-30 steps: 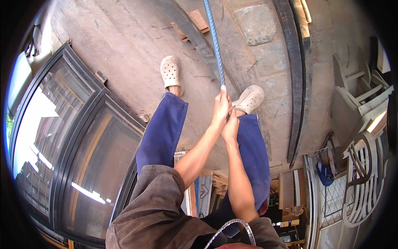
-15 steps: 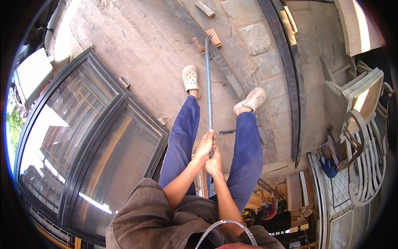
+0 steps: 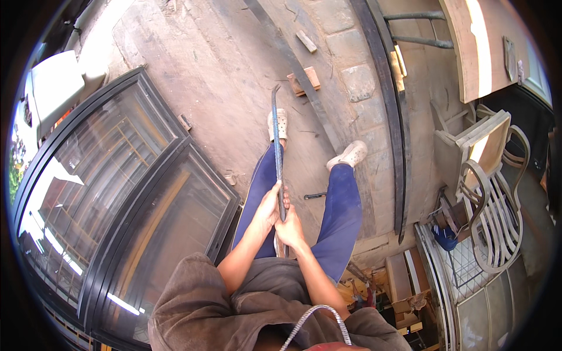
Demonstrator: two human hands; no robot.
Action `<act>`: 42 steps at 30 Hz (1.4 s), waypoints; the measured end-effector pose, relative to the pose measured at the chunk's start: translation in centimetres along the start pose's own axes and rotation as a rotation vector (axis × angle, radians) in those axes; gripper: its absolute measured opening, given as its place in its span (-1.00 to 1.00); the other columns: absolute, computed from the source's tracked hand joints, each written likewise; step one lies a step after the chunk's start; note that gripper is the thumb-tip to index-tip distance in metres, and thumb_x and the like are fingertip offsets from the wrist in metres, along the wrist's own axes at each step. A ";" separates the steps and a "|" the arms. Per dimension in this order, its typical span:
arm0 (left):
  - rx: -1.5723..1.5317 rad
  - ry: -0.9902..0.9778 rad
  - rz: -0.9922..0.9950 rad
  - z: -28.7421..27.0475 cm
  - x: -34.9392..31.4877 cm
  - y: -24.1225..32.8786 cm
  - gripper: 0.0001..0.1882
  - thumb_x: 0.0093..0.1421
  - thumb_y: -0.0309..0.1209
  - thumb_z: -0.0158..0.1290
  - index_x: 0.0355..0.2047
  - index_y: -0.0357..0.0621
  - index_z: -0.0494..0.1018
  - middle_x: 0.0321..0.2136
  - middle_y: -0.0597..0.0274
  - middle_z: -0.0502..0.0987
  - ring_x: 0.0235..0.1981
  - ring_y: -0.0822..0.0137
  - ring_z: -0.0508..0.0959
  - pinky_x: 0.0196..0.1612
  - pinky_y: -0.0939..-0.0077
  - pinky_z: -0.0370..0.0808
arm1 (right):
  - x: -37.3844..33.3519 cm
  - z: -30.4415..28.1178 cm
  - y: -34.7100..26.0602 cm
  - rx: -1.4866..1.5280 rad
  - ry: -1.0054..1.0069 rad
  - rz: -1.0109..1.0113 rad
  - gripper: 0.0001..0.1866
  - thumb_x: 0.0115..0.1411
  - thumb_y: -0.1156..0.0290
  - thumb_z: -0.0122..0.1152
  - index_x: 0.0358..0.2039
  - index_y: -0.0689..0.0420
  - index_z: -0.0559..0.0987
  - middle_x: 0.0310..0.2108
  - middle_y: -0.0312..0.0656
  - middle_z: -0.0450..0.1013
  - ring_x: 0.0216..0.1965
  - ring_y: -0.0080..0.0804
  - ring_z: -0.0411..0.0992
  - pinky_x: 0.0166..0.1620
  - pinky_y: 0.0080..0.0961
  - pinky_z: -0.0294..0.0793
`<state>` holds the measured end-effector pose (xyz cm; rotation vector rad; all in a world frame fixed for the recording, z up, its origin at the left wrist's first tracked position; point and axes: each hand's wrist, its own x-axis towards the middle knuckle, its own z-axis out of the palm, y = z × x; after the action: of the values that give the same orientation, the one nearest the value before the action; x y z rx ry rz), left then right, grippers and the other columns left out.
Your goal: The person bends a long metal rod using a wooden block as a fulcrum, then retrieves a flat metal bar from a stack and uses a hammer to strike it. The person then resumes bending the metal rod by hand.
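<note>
Both my hands are closed round a long bluish crowbar (image 3: 277, 131), its bent tip pointing away from me. My left hand (image 3: 270, 205) grips the shaft above my right hand (image 3: 289, 228), which is wrapped round the lower end. The hooked tip is in front of my left clog, apart from a long dark plank (image 3: 317, 107) on the ground. That plank crosses a reddish wood block (image 3: 300, 86), which shows on both sides of it. A smaller wood offcut (image 3: 306, 41) lies farther off, to the right of the plank.
Glazed dark-framed panels (image 3: 170, 199) stand at my left. A slim black tool (image 3: 315, 195) lies between my legs. To the right are long dark beams (image 3: 400, 140), a wooden chair (image 3: 497, 228) and a pale wooden panel (image 3: 465, 50). Bent nails and scraps dot the ground.
The crowbar's tip has come away from the plank and block, swinging left and back toward me. Both hands have shifted slightly left, still gripping it. My view has turned a little.
</note>
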<state>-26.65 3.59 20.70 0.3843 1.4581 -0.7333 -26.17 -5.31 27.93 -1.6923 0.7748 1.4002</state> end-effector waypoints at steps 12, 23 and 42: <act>-0.004 0.078 0.098 -14.0 4.4 8.4 -0.76 0.34 -0.26 -0.04 -0.20 -0.20 0.32 -0.61 0.44 0.25 -0.70 0.62 0.19 -0.69 0.73 0.15 | 9.7 -2.1 -1.8 -0.012 0.054 -0.350 -0.56 0.24 0.19 0.19 0.01 0.21 0.44 -0.40 -0.23 0.45 -0.46 -0.56 0.40 -0.33 -0.56 0.44; 0.286 0.103 -0.097 -14.9 0.4 3.2 -0.77 0.35 -0.16 -0.05 -0.33 0.03 0.22 -0.67 0.48 0.17 -0.73 0.59 0.17 -0.70 0.67 0.13 | 44.2 -13.5 -7.7 -0.801 0.385 -0.372 -0.24 0.04 0.07 0.33 0.13 0.23 0.27 0.07 0.16 0.27 0.13 0.08 0.27 0.10 -0.06 0.38; 0.336 0.293 -0.100 -13.2 0.6 3.1 -0.67 0.30 -0.15 0.02 -0.18 -0.12 0.24 -0.71 0.48 0.16 -0.78 0.62 0.13 -0.75 0.68 0.09 | 53.5 -12.1 0.2 -0.815 0.503 -0.294 -0.39 0.00 0.25 0.40 -0.05 0.28 0.31 -0.03 0.10 0.36 0.05 0.05 0.36 0.03 -0.16 0.46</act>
<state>-34.61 14.28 18.12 0.7035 1.6388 -1.0404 -9.43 -14.36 -23.49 -2.7240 0.1584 1.1509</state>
